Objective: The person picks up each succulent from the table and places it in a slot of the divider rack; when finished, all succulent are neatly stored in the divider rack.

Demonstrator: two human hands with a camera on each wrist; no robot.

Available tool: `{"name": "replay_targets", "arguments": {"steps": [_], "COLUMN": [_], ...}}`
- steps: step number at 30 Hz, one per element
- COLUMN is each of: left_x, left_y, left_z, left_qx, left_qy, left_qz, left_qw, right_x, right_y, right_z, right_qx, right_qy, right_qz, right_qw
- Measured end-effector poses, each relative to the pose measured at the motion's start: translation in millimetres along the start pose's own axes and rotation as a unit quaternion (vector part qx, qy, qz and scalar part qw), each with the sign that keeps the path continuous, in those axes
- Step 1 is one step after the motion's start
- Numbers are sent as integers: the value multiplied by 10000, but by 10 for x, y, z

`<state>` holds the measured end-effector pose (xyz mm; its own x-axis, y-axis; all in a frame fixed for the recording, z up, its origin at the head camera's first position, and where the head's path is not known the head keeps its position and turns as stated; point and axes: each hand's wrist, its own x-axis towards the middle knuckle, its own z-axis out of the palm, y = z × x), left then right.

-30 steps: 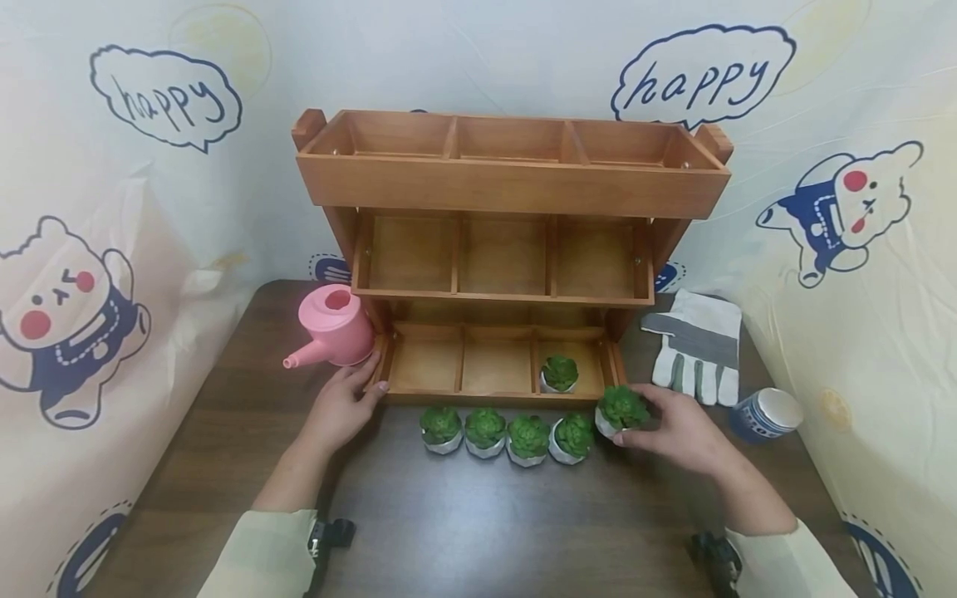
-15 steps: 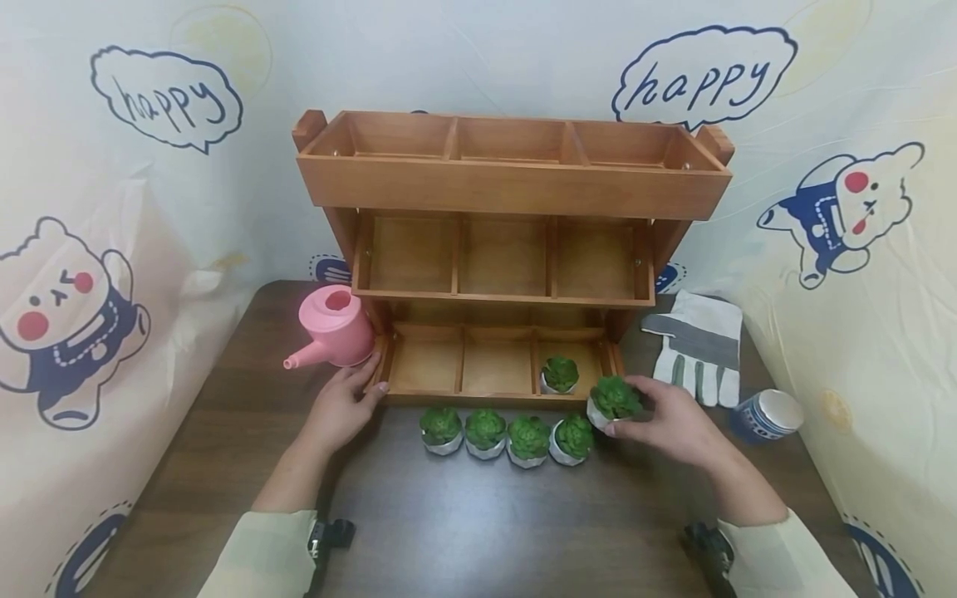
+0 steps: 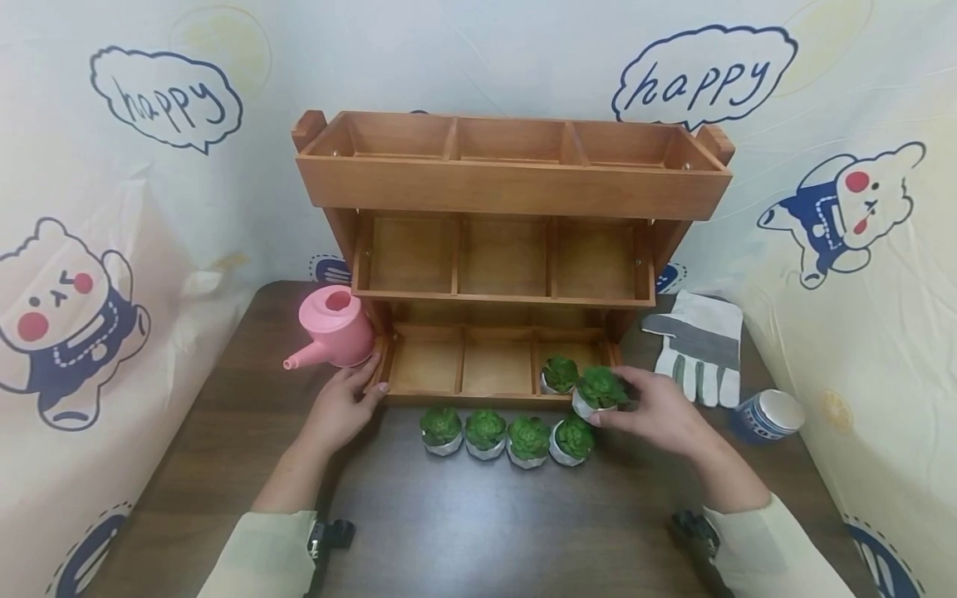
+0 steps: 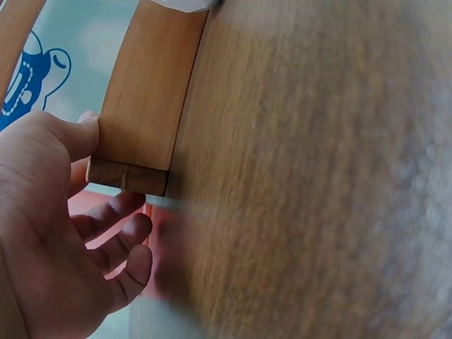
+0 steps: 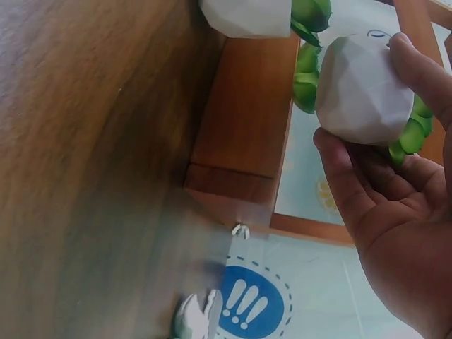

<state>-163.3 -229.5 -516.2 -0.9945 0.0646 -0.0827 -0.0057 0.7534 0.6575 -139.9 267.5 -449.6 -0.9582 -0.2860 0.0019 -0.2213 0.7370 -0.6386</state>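
Observation:
My right hand (image 3: 658, 409) pinches a small potted succulent (image 3: 601, 388) by its white faceted pot (image 5: 364, 90), thumb on one side and fingers on the other. The pot is raised at the front right of the lowest tier of a wooden three-tier shelf (image 3: 516, 184). Another succulent (image 3: 559, 374) stands in that tier's right compartment, partly behind the held one. My left hand (image 3: 345, 409) grips the left end of the lowest tier (image 4: 145, 92), thumb on its front board and fingers round the corner. Several more potted succulents (image 3: 527, 439) stand in a row before the shelf.
A pink watering can (image 3: 336, 325) stands left of the shelf, just behind my left hand. To the right lie grey-white work gloves (image 3: 699, 347), with a blue-and-white lidded jar (image 3: 766, 414) nearer me. Printed cloth hangs behind and at both sides of the dark wooden table (image 3: 478, 531).
My right hand has carried the held succulent left and slightly back, from beside the shelf's right end to over its lowest tier's front edge. The left hand has stayed put.

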Motion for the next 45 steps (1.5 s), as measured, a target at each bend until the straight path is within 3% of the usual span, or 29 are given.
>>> {"name": "replay_targets", "arguments": {"steps": [38, 45], "left_x": [1, 2], "left_y": [4, 1], "left_z": [-7, -4], "left_qx": [27, 38], "left_qy": [2, 2], "left_qz": [-24, -3], "left_qw": [10000, 10000], "right_x": [547, 629], "right_y": [-425, -493], "right_z": [211, 274], "right_qx": [56, -157], "right_qy": [-568, -587], "right_qz": [-251, -383], "right_qw": [9981, 9974]}}
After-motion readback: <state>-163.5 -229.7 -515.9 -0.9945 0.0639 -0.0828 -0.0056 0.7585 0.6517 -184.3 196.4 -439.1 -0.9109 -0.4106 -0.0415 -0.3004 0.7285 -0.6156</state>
